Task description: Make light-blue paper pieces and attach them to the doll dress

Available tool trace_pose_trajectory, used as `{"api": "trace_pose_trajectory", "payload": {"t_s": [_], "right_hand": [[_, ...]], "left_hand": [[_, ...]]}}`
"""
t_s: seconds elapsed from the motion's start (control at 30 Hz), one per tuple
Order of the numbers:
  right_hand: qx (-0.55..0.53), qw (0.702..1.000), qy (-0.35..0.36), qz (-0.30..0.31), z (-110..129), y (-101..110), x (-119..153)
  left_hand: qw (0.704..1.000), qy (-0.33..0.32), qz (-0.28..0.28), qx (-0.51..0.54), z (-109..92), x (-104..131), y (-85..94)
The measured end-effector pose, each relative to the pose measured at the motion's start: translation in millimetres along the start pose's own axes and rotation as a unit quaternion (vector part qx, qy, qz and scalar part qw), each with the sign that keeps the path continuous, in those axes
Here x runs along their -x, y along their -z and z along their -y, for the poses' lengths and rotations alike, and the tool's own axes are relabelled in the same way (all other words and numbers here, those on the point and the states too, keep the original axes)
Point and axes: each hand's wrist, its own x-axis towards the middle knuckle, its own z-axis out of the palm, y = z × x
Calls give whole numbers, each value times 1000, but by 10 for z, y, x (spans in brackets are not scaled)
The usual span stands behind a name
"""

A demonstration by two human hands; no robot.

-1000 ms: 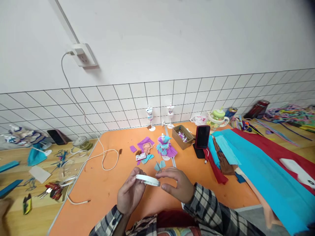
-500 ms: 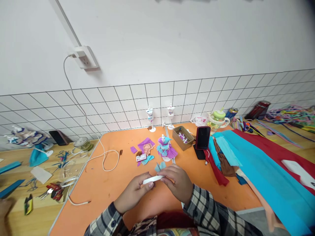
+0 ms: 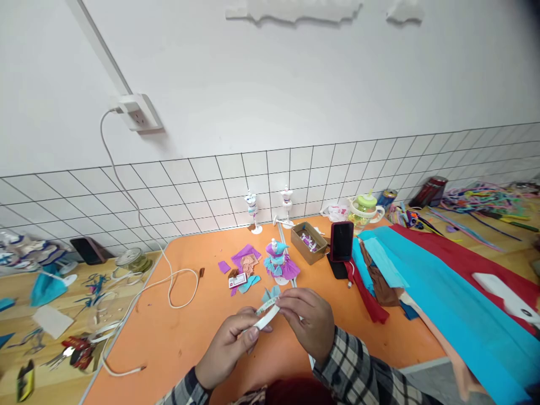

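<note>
Steeper than half a second ago, the white roll [image 3: 266, 319] in the head view slants above the orange table [image 3: 177, 337]. The left hand [image 3: 228, 346] pinches it between thumb and fingers; the right hand [image 3: 310, 322] has narrowed fingertips at its upper edge, grip unclear.

Passable: orange tabletop [image 3: 177, 343] between cable [image 3: 180, 307] and left fingers [image 3: 240, 323] | Ahead: dressed mannequin [image 3: 276, 260] blocks
</note>
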Motion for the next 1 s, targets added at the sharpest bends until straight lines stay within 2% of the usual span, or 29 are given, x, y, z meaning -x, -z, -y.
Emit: {"api": "trace_pose_trajectory", "payload": {"t_s": [0.17, 0.27, 0.4, 0.5, 0.67, 0.8, 1.0], "right_hand": [[-9, 999, 45, -18, -62, -8, 70], [-19, 999, 43, 7, -89, -8, 101], [-104, 994, -35, 24, -93, 7, 104], [-137, 984, -109, 32, -84, 27, 77], [-147, 980, -123, 51, -34, 49, 4], [-162, 973, -152, 65, 41, 41, -34], [-163, 965, -204, 38, 111, -2, -41]], "left_hand": [[999, 26, 13, 39, -56, -6, -25], [999, 40, 0, 13, -21, 5, -36], [997, 26, -61, -29, 88, 20, -37], [995, 12, -93, 22, 126, 24, -47], [996, 22, -60, 61, 72, 18, -98], [998, 19, -62, 14, 42, 23, -139], [985, 17, -76, -155, -31, 16, -185]]}}
